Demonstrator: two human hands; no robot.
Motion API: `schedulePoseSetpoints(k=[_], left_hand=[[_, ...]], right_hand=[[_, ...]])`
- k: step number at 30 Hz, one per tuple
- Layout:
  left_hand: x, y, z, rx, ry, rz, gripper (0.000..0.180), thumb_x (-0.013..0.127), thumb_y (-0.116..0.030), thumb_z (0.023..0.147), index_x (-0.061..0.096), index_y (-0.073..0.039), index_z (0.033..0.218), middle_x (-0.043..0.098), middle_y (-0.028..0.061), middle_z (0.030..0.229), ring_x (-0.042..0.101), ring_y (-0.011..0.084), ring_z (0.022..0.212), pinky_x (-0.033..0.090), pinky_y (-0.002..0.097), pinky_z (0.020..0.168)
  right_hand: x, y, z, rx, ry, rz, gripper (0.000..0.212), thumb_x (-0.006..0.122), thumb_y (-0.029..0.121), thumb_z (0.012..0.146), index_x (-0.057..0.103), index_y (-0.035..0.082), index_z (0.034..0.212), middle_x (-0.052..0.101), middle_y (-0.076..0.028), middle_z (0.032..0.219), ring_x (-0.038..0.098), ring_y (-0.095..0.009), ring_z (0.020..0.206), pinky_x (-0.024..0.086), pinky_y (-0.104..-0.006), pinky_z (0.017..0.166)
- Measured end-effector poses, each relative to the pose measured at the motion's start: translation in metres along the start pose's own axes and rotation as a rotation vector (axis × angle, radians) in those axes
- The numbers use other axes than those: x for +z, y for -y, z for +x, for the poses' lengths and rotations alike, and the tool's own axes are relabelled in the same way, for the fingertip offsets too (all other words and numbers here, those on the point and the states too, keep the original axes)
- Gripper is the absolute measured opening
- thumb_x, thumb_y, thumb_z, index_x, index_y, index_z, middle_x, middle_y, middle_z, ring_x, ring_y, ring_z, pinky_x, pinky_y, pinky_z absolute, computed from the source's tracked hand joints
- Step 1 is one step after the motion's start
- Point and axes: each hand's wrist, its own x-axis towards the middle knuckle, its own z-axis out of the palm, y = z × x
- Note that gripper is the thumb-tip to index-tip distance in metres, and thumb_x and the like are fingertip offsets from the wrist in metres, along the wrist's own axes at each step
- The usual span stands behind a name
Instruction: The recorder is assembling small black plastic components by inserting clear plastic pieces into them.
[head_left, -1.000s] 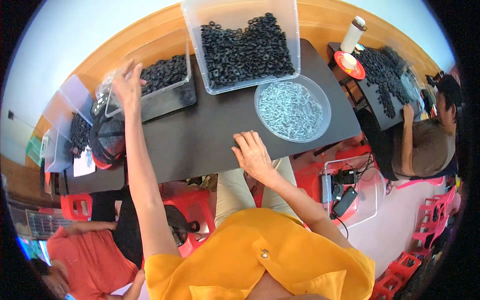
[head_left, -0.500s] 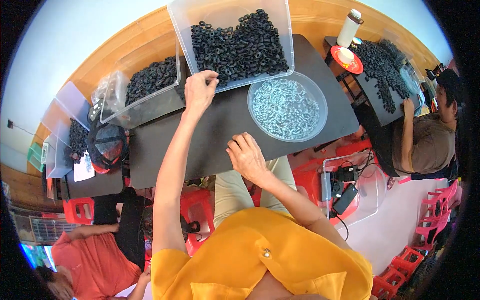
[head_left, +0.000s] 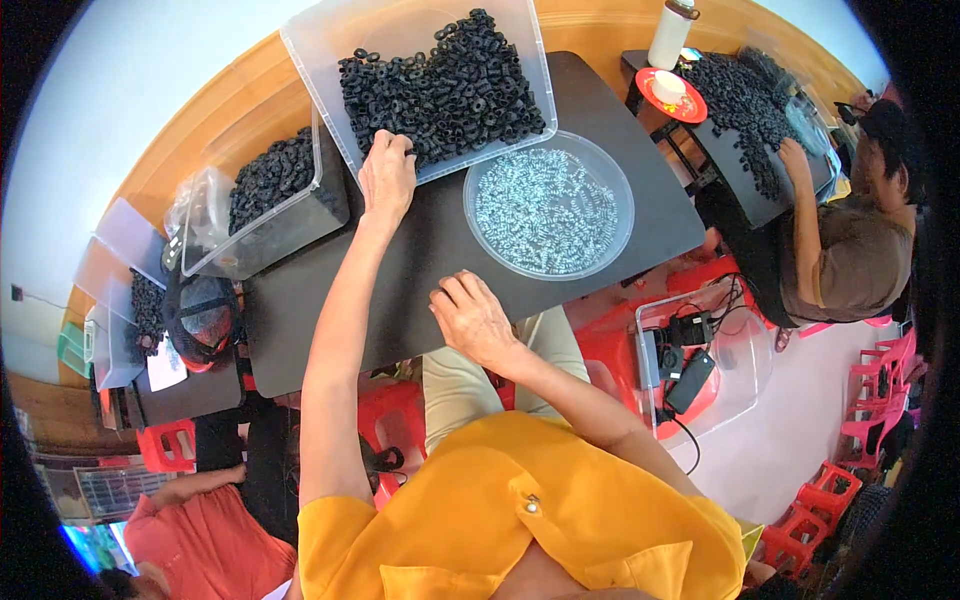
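Workshop, bin (head_left: 380, 30) of black parts (head_left: 440, 95), red plastic stools (head_left: 395, 405)

Light: bright, diffuse; upper-left wall (head_left: 150, 100) pales almost to white. Highlights: small metal pieces (head_left: 545, 210) glint. Tabletop (head_left: 650, 200): dark, softly lit. Distortion: wood panelling (head_left: 600, 32) bows along the fisheye rim. Margins: black vignetting swallows the corners.

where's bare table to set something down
Bare tabletop: left of the left forearm, below the smaller bin; between that forearm and the round tray; right of the tray. Crowded: far side, where the larger bin stands.
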Motion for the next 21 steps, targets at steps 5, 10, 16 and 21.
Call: schedulePoseSetpoints(k=[5, 10, 16, 21], left_hand=[[-0.011, 0.0, 0.0, -0.204, -0.003, -0.311, 0.016, 0.063, -0.006, 0.074, 0.058, -0.003, 0.089, 0.06, 0.0146, 0.078, 0.059, 0.0244, 0.06, 0.045, 0.0367, 0.059], [-0.021, -0.017, -0.025, -0.43, 0.124, -1.084, 0.013, 0.061, -0.004, 0.08, 0.055, 0.001, 0.09, 0.063, 0.009, 0.077, 0.06, 0.0133, 0.059, 0.049, 0.0219, 0.053], [-0.021, -0.025, -0.087, -0.552, 0.217, -1.335, 0.012, 0.06, -0.001, 0.078, 0.056, 0.0, 0.089, 0.064, 0.0116, 0.08, 0.06, 0.0134, 0.058, 0.05, 0.023, 0.051], [0.009, -0.028, -0.118, -0.528, 0.242, -1.239, 0.01, 0.063, -0.001, 0.077, 0.057, 0.0, 0.085, 0.061, 0.0053, 0.073, 0.058, 0.0093, 0.055, 0.047, 0.0206, 0.049]], right_hand=[[0.0, 0.002, -0.001, -0.002, -0.011, 0.002, 0.01, 0.058, 0.007, 0.073, 0.055, 0.0, 0.08, 0.046, -0.012, 0.083, 0.047, -0.028, 0.085, 0.042, -0.0384, 0.083], [-0.008, 0.005, -0.005, 0.018, -0.003, 0.153, 0.009, 0.06, 0.005, 0.071, 0.056, 0.001, 0.079, 0.049, -0.01, 0.082, 0.05, -0.027, 0.081, 0.045, -0.036, 0.075], [-0.067, -0.003, -0.003, 0.027, -0.111, 0.14, 0.01, 0.059, 0.001, 0.07, 0.057, 0.004, 0.08, 0.054, -0.009, 0.081, 0.055, -0.026, 0.075, 0.047, -0.0355, 0.064], [-0.091, -0.084, 0.029, 0.278, -0.014, -0.146, 0.017, 0.063, 0.004, 0.073, 0.06, 0.004, 0.09, 0.055, -0.013, 0.082, 0.056, -0.032, 0.074, 0.045, -0.0393, 0.065]])
